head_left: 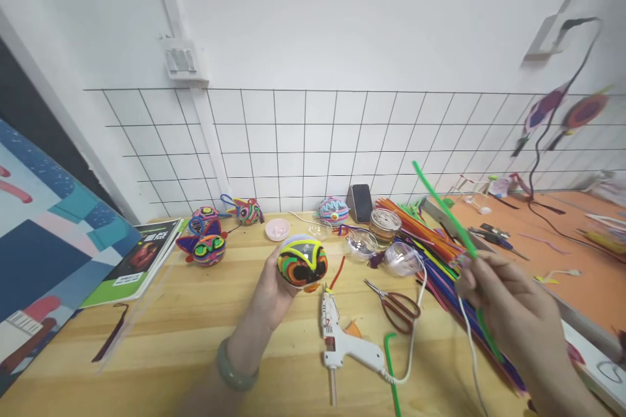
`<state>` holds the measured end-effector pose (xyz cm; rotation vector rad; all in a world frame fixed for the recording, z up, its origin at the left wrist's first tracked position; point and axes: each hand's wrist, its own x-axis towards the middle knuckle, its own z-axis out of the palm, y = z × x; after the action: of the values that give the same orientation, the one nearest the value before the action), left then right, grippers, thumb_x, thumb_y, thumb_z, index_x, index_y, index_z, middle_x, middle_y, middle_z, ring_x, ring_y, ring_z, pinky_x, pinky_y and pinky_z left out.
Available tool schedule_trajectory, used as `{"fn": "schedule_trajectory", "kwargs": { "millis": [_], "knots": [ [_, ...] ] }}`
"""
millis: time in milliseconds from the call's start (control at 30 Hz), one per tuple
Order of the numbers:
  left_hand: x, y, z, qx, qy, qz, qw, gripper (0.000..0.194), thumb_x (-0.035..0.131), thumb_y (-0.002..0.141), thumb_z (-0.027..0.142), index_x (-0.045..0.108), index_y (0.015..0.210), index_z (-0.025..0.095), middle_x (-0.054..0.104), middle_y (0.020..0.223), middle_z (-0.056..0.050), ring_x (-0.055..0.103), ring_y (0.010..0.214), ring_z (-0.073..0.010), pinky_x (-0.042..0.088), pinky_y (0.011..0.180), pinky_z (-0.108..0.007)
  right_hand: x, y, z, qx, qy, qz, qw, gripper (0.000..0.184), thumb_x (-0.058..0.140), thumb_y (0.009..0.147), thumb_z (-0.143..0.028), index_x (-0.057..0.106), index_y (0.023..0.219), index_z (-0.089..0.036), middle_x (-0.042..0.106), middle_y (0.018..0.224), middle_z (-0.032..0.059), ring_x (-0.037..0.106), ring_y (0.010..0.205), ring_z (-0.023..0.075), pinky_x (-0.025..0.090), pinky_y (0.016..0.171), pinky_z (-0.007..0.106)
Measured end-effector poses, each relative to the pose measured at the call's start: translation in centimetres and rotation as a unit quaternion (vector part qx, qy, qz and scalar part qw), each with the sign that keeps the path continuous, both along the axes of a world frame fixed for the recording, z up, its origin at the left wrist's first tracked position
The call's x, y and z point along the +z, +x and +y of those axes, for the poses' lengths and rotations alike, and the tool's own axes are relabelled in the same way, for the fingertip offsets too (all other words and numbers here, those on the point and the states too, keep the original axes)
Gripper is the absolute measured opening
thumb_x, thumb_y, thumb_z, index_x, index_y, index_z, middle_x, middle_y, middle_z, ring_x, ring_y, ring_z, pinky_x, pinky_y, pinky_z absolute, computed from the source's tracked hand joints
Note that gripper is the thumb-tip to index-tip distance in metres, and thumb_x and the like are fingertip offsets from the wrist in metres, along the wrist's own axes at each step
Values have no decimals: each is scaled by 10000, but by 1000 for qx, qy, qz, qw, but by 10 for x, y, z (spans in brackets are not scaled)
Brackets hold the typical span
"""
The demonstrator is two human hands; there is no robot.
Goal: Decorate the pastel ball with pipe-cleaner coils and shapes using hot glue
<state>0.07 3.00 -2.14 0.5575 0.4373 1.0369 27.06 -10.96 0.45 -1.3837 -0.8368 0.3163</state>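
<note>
My left hand is closed around a ball covered partly with coloured pipe cleaners in a mask-like pattern. A bright green pipe cleaner is pinched in my right hand, its upper end pointing up and left. Between the hands a white hot glue gun lies on the table, its nozzle toward the wall. Red-handled scissors rest to its right. Another green pipe cleaner, bent at its top, lies near the gun's cord.
Bundled pipe cleaners spread along the right. Clear plastic half-shells, a wooden-toned spool and a phone stand at the back. Finished-looking decorated balls and a magazine sit left. A white cord crosses the right side.
</note>
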Motion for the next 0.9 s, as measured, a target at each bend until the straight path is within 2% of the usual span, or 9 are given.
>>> {"fn": "schedule_trajectory", "kwargs": {
  "millis": [100,200,333,467,667,833,900],
  "knots": [
    [-2,1,-3,3,18,23,1000,275,573,839,333,687,1010,151,734,988,-77,669,927,-214,539,774,-307,-5,-15,-3,101,-61,-30,993,283,601,820,-500,534,900,-237,498,623,-23,443,506,125,374,457,249],
    [-4,2,-5,-4,59,41,997,291,622,803,339,694,1012,149,728,1011,-82,657,964,-226,511,818,-299,-8,-21,-5,157,-100,-76,980,267,547,860,-498,540,832,-232,456,575,-32,413,502,128,365,463,243],
    [-7,3,-8,-19,103,54,993,254,634,801,327,702,975,156,725,1007,-76,656,955,-218,496,826,-287,-9,-21,-7,174,-95,-74,978,288,535,867,-496,545,764,-227,428,579,-32,371,491,114,335,434,220],
    [-7,5,-9,-13,115,53,992,230,623,812,292,701,980,155,717,1041,-77,647,976,-210,488,836,-273,-11,-20,-10,177,-81,-65,979,288,586,830,-490,549,734,-221,431,570,-25,387,493,117,360,433,218],
    [-10,9,-11,-37,60,39,997,276,572,836,330,708,965,127,729,989,-95,654,940,-227,488,853,-319,-6,-38,-16,148,-88,-23,985,329,577,827,-512,542,680,-219,396,570,-25,345,519,127,326,454,233],
    [-14,10,-12,-66,-15,-23,997,250,502,862,285,713,863,152,742,923,-68,669,890,-195,507,808,-304,-2,-52,-16,181,-87,37,979,331,586,823,-514,535,679,-219,399,569,-25,333,523,126,298,471,247],
    [-14,9,-12,-88,-38,-24,995,275,465,878,285,707,872,155,742,892,-69,676,853,-201,519,777,-333,-4,-54,-15,198,-84,65,974,310,590,828,-499,530,701,-222,396,560,-33,321,521,119,285,477,239]
  ]
}}
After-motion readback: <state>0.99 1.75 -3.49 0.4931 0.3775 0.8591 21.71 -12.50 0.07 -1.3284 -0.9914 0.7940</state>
